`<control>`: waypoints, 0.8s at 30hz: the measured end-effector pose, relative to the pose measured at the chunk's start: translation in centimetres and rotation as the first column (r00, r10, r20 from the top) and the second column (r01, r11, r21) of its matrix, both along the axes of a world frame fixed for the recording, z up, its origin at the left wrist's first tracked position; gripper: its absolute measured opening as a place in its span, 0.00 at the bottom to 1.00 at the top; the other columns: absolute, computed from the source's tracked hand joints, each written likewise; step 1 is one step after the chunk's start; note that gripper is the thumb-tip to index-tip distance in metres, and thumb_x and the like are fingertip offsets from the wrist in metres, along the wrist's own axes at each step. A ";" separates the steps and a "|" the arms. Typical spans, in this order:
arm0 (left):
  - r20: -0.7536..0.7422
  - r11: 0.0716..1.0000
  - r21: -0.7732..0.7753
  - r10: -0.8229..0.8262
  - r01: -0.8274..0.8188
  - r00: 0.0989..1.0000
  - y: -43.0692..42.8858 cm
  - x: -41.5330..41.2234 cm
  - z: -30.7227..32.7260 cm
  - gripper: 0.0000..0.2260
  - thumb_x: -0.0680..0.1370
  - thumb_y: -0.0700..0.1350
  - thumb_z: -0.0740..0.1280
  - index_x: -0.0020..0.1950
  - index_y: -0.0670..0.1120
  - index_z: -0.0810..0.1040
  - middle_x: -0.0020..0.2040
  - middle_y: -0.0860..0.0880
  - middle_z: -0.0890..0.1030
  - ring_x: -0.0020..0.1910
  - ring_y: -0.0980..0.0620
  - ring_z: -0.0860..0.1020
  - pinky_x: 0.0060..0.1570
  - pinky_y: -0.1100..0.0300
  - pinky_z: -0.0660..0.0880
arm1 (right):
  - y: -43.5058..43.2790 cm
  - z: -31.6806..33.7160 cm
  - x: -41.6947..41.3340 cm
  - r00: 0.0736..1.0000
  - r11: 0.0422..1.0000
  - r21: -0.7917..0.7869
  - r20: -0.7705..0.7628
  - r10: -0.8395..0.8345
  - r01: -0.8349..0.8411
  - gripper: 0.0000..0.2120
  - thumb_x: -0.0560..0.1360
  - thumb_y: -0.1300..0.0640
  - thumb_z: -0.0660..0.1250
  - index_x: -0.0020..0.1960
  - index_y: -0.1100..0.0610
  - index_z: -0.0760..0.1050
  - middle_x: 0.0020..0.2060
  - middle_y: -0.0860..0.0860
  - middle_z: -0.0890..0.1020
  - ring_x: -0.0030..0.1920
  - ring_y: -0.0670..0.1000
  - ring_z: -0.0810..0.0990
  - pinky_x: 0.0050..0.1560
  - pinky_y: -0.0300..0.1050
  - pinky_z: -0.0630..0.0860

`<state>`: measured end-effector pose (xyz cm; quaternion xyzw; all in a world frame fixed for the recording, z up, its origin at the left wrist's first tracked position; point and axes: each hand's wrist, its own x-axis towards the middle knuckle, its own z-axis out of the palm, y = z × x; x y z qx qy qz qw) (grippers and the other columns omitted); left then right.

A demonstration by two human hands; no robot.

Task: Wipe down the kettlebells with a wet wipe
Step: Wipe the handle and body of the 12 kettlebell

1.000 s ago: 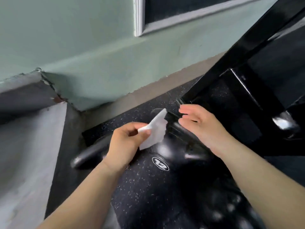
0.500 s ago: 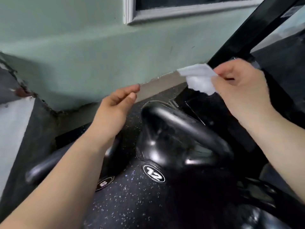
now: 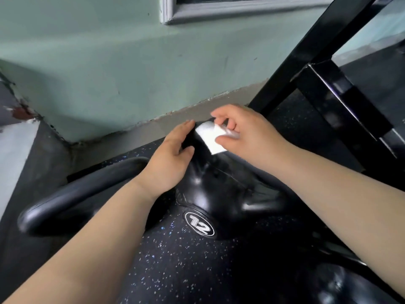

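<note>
Pinching a white wet wipe (image 3: 209, 138) between thumb and fingertips, the right hand (image 3: 247, 137) holds it against the top of the glossy handle of the 12 kettlebell (image 3: 199, 224), which stands near the green wall (image 3: 109, 73). The left hand (image 3: 168, 159) seems to clasp that handle, fingers over and thumb under. A second kettlebell (image 3: 76, 194) sits just left.

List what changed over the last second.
The white wet wipe passed from the left hand to the right hand, which lifted it, then brought it down onto the handle of the black speckled kettlebell marked 12. The left hand now holds that handle. The kettlebell stayed put.
</note>
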<state>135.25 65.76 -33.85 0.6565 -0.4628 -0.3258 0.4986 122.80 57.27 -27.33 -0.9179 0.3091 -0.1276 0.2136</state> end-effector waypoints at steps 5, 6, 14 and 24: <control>-0.025 1.000 0.009 0.022 -0.022 0.999 0.1 0.1 -0.1 0.22 0.76 0.32 0.57 0.68 0.46 0.64 0.66 0.54 0.65 0.68 0.56 0.63 0.67 0.71 0.59 | 0.5 0.2 -3.7 1.000 1.000 -0.004 -0.012 -0.027 0.027 0.04 0.69 0.61 0.68 0.42 0.61 0.80 0.43 0.47 0.73 0.45 0.45 0.72 0.45 0.25 0.65; -0.020 1.000 0.012 0.013 -0.013 1.000 0.2 0.2 0.1 0.22 0.76 0.31 0.57 0.68 0.45 0.64 0.66 0.53 0.66 0.67 0.58 0.63 0.64 0.76 0.59 | 0.9 0.3 -5.3 0.999 1.000 -0.018 -0.035 -0.026 0.026 0.05 0.69 0.60 0.68 0.41 0.61 0.80 0.41 0.47 0.73 0.44 0.43 0.71 0.47 0.23 0.64; -0.047 0.998 0.045 -0.031 0.033 0.998 0.2 1.5 0.6 0.23 0.74 0.27 0.57 0.65 0.45 0.68 0.66 0.48 0.70 0.67 0.53 0.66 0.72 0.57 0.57 | 1.0 0.0 -3.9 0.995 0.993 -0.072 0.057 -0.086 0.090 0.04 0.69 0.65 0.67 0.42 0.63 0.81 0.41 0.50 0.77 0.44 0.47 0.76 0.47 0.30 0.69; 0.013 0.979 0.083 -0.185 0.183 0.983 1.0 2.0 -0.4 0.29 0.75 0.29 0.57 0.64 0.60 0.56 0.69 0.56 0.59 0.68 0.62 0.57 0.58 0.81 0.58 | 1.2 0.4 -2.9 1.000 0.998 -0.063 -0.023 -0.014 0.013 0.04 0.70 0.65 0.67 0.42 0.63 0.80 0.43 0.49 0.77 0.45 0.49 0.76 0.46 0.33 0.69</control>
